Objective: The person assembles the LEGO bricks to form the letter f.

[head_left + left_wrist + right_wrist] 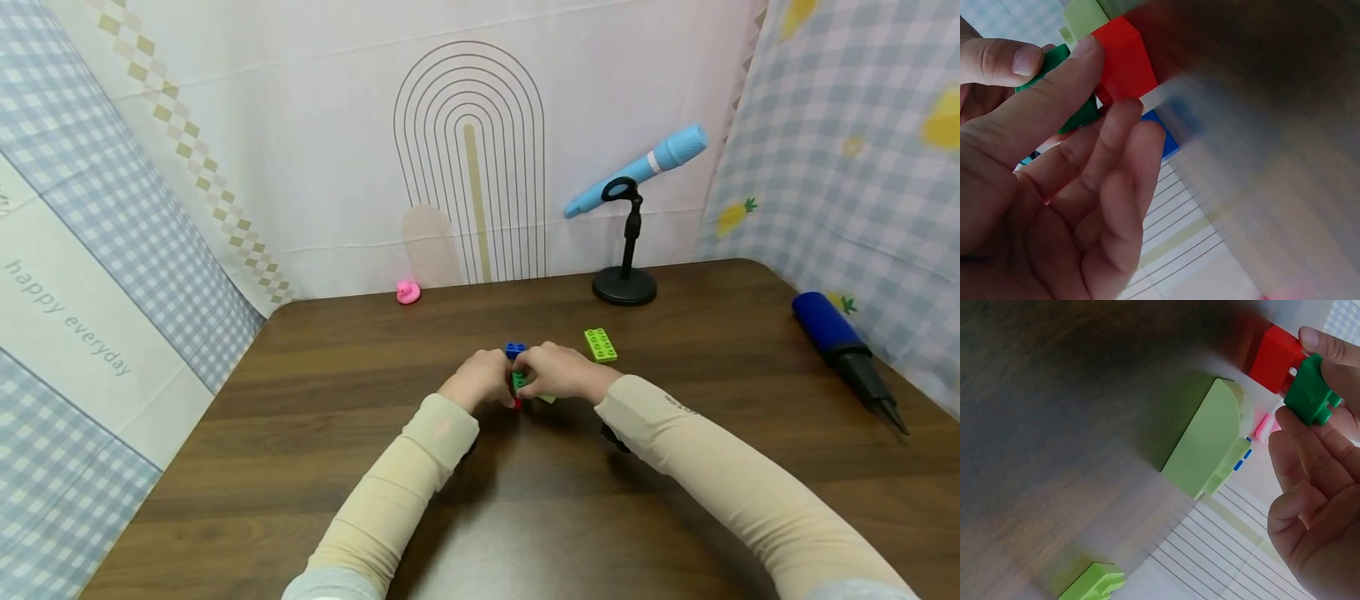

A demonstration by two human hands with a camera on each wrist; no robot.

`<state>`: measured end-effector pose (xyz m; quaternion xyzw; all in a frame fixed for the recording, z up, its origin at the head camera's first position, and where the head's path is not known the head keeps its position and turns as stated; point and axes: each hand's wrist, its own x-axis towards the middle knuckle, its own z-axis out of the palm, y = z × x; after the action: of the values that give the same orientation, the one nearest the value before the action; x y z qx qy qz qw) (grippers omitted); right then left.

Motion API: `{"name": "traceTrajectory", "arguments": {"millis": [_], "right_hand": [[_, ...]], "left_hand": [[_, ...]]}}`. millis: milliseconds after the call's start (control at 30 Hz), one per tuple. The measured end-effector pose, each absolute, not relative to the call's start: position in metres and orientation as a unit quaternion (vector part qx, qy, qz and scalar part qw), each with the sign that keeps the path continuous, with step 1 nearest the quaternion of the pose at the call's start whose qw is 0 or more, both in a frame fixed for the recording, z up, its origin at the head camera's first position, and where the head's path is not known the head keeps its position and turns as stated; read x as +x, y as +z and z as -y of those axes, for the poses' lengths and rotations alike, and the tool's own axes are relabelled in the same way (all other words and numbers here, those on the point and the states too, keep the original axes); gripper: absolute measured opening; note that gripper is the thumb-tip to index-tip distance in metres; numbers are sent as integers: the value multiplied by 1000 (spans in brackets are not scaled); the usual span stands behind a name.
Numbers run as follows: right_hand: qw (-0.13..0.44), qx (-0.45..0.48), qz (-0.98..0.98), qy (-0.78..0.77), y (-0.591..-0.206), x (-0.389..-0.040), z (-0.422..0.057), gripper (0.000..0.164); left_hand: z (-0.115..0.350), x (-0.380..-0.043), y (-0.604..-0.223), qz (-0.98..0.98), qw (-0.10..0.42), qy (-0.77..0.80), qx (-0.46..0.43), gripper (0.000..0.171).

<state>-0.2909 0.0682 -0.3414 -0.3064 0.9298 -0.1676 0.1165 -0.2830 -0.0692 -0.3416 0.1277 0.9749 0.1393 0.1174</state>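
Observation:
My right hand (558, 371) pinches a green toy brick (1309, 392) between thumb and fingers. The green brick is up against a red brick (1274, 359), with a narrow gap showing between them in the right wrist view. Thumb and fingertips of my left hand (482, 377) pinch the red brick around its edge beside the green one. Just beyond the hands is a blue brick (514, 350). A pale green curved block (1204, 440) stands by the right hand, mostly covered by it in the head view. Farther right lies a lime studded brick (600, 344).
Along the back of the wooden table (337, 467) are a pink rubber duck (408, 292) and a black stand (625, 285) holding a light blue microphone-shaped object (637, 171). A blue and black hand pump (847, 354) lies near the right edge. Patterned cloths hang behind.

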Motion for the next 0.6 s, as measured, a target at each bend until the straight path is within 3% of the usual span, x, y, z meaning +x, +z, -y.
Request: {"name": "traceTrajectory", "arguments": {"millis": [600], "right_hand": [[87,-335,-931,-111,-333,-293,-56,14]], "left_hand": [[73,-283,-338,-976,130,130,117,28]]}}
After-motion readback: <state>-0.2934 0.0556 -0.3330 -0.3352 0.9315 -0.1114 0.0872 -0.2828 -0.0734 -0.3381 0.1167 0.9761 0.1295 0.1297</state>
